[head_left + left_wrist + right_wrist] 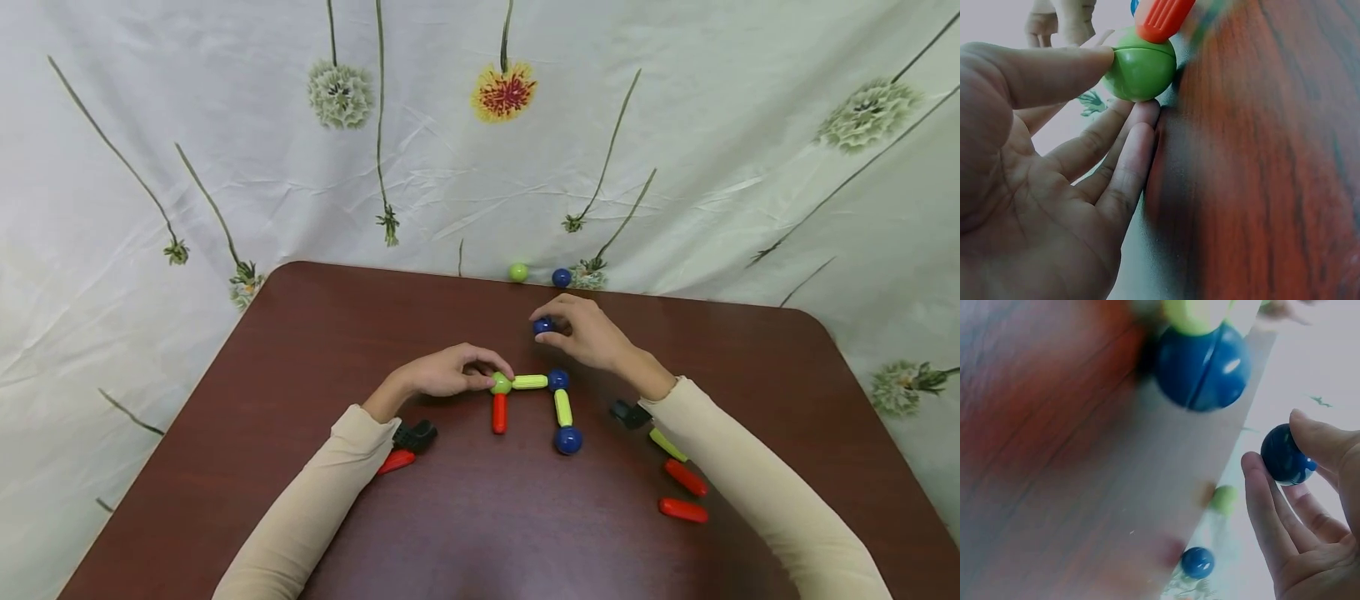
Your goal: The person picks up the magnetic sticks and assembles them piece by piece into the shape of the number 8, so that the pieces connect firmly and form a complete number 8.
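Observation:
My left hand (450, 371) pinches a green ball (1141, 65) at the corner of a joined shape on the table. From that ball a red rod (499, 413) points toward me, and a yellow-green rod (530, 382) runs right to a blue ball (558, 380). A second yellow-green rod (563, 408) links it to another blue ball (568, 440) nearer me. Beyond the shape, my right hand (588, 333) holds a loose blue ball (1285, 456) between thumb and fingers, apart from the other pieces.
At the table's far edge sit a green ball (518, 272) and a blue ball (562, 277). Red rods (683, 510) and a yellow-green rod (667, 445) lie by my right forearm. Another red rod (397, 461) is beside my left sleeve. A flowered cloth (450, 167) hangs behind.

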Demonstrator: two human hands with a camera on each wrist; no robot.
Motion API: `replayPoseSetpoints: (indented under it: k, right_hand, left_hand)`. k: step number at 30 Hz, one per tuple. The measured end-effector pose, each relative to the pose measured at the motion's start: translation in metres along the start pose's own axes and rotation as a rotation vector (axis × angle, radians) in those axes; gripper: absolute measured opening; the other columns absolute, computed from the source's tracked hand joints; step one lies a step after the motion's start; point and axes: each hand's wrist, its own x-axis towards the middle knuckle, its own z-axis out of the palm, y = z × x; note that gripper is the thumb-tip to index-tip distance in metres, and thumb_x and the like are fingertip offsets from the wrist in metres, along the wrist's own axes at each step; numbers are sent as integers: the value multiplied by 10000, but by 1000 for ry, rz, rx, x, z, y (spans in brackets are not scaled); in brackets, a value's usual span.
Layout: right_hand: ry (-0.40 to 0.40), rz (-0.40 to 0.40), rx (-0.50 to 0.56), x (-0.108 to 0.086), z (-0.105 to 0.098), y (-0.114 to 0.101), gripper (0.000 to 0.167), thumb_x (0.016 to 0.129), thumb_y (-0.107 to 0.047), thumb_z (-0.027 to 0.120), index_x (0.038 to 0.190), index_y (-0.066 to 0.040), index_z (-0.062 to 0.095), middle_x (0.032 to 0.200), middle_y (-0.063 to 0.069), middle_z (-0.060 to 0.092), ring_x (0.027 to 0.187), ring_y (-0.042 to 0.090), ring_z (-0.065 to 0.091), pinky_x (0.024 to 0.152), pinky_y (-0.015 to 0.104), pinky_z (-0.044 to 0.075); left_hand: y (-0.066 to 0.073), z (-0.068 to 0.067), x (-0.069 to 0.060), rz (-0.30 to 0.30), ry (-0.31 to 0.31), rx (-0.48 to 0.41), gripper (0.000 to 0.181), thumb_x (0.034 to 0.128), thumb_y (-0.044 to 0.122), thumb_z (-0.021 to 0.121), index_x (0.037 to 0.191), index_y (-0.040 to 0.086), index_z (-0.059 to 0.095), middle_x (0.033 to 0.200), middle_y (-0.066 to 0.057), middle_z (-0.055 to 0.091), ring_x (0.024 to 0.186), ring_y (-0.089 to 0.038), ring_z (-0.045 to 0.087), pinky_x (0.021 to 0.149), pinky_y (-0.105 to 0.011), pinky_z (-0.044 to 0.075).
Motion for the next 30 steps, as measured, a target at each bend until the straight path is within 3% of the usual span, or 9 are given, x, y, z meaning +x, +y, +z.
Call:
replayPoseSetpoints:
  k: [13, 25, 30]
  right_hand:
    - [-57, -88, 203, -25, 12, -29, 322, 882, -66, 766, 1194, -39, 689, 1188, 70, 599, 992, 198, 657, 827, 339, 586]
    - [-115, -141, 229, -55, 31, -49, 349, 868, -108, 792, 1202, -91, 691, 1175, 2, 621, 889, 129, 647, 748, 284, 583]
    - [-123, -169, 183, -62, 38, -54, 341, 869, -149, 798, 1195, -130, 699, 1185, -17, 632, 947, 100, 609, 748, 246, 558]
  left_hand:
    - [0, 1, 1, -10, 7, -3, 280, 972, 74, 649, 1251, 96, 672, 1187, -59, 661, 1028, -171, 617, 896, -280, 520]
    - [-3, 1, 1, -24, 29, 8, 283, 968, 48, 646, 1245, 95, 674, 1223, -65, 652, 1059, -174, 623, 936, -289, 517]
    - [-2, 2, 1, -15, 32, -6, 277, 968, 49, 644, 1242, 85, 673, 1204, -74, 657, 1041, -182, 624, 912, -286, 523]
